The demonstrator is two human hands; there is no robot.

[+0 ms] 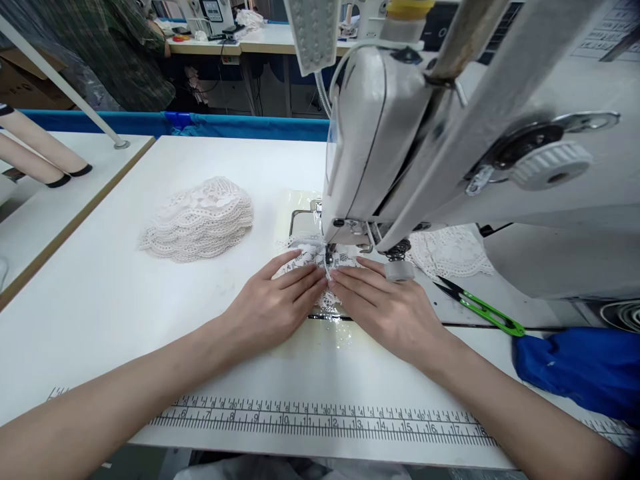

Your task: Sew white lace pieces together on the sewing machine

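Two flat palms, left hand [273,303] and right hand [387,303], fingers spread, pressed the lace piece [313,257] against the worktop [125,280] beneath the sewing machine [380,140].

Both hands, left hand [273,310] and right hand [387,307], lay flat on a white lace piece [313,257] under the sewing machine [400,153]; a lace stack [200,220] sat nearby on the table [100,300].
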